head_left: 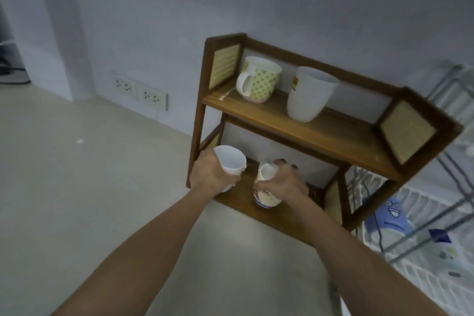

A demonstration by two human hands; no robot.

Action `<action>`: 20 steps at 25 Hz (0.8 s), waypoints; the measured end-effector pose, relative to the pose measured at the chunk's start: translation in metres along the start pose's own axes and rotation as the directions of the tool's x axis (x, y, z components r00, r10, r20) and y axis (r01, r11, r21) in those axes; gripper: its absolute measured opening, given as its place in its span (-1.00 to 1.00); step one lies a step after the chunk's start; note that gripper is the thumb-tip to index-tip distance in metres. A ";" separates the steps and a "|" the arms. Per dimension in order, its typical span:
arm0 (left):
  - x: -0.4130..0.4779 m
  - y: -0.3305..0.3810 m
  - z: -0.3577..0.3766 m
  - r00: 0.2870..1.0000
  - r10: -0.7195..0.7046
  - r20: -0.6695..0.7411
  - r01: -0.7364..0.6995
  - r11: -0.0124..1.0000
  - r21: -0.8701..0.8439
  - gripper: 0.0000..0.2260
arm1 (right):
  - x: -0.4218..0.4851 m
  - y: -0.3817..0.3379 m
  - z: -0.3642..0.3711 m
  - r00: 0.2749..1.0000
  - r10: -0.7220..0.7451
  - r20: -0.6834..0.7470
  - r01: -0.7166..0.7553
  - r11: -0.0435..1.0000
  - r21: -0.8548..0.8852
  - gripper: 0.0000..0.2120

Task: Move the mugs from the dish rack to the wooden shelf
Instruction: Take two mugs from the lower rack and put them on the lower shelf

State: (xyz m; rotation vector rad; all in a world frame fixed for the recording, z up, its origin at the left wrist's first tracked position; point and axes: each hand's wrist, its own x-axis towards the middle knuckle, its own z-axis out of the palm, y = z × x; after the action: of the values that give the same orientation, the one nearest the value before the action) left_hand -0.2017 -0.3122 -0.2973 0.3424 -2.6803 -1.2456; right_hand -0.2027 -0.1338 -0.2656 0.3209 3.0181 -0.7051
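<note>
A two-tier wooden shelf point(320, 133) stands against the wall. On its top board sit a green-dotted mug point(261, 82) with a white handle and a plain white cup point(309, 95). My left hand point(211, 173) grips a plain white mug point(230, 161) at the left end of the lower board. My right hand point(284, 185) holds a white mug with blue and red print point(265, 199) by its rim, low over the lower board; whether its base touches the wood I cannot tell.
A white wire dish rack point(423, 213) stands to the right of the shelf, with a purple-blue mug point(389, 215) lying in it. Wall sockets point(139, 91) sit low on the wall at left. A pale counter point(89, 174) spreads left of the shelf.
</note>
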 end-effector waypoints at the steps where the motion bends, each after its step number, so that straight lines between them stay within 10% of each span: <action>1: 0.009 -0.004 0.007 1.000 0.004 0.001 -0.004 1.000 0.003 -0.13 | 0.009 0.000 0.007 1.000 0.005 -0.001 -0.005 1.000 -0.015 -0.20; 20: 0.041 -0.021 0.033 0.987 0.045 0.152 -0.032 0.996 -0.087 -0.03 | 0.040 -0.007 0.043 0.996 0.067 0.059 -0.055 0.980 -0.192 -0.16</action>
State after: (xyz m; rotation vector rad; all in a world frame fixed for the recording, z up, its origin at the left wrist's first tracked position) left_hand -0.2466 -0.3122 -0.3323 0.1890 -2.7356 -1.4229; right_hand -0.2447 -0.1513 -0.3035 0.3733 2.9681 -0.4103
